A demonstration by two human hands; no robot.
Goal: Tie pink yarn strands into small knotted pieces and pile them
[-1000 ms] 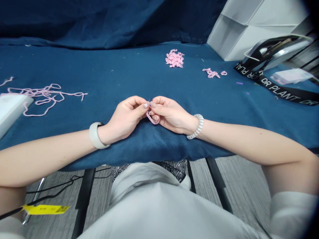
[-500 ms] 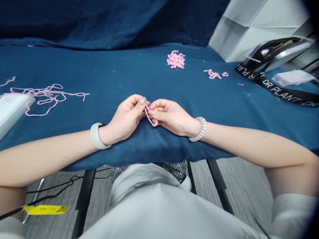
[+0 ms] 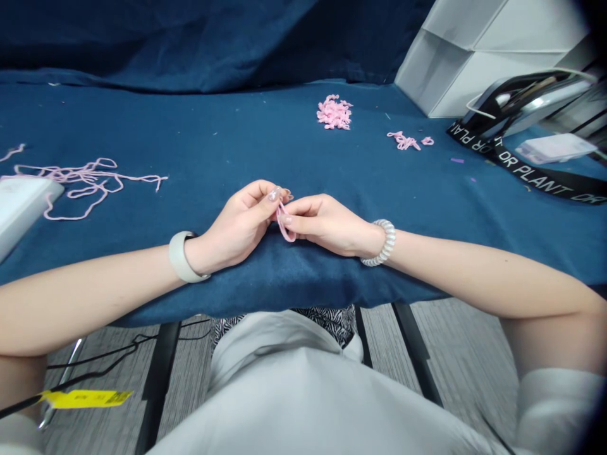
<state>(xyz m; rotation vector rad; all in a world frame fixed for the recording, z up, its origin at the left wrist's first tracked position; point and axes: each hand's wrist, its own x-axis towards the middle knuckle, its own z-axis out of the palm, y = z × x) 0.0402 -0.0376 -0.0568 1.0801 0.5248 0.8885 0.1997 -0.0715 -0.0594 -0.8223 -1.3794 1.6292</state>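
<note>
Close together above the front of the blue cloth, both hands pinch one short loop of pink yarn [image 3: 287, 234]. My left hand [image 3: 249, 221] grips its upper end between thumb and fingers. My right hand [image 3: 327, 225] pinches the loop's side, with the thumb pressed over it. The loop hangs down between the two hands; its parts inside the fingers are hidden. A long tangled strand of pink yarn [image 3: 90, 180] lies on the left. Further back sits a pile of small pink yarn pieces [image 3: 334, 112], and several pink yarn loops [image 3: 404, 141] lie to its right.
A white box [image 3: 28, 205] stands at the left edge, against the tangled yarn. White boxes [image 3: 455, 69] are stacked at the back right. Beside them lie a black lettered strap [image 3: 531, 174] and a pale flat case [image 3: 554, 148]. Dark cables [image 3: 118, 354] run below the table edge.
The yarn loop has been drawn narrower and its lower end has shifted slightly left. My right hand has moved a little toward the left hand, its fingers closer on the yarn.
</note>
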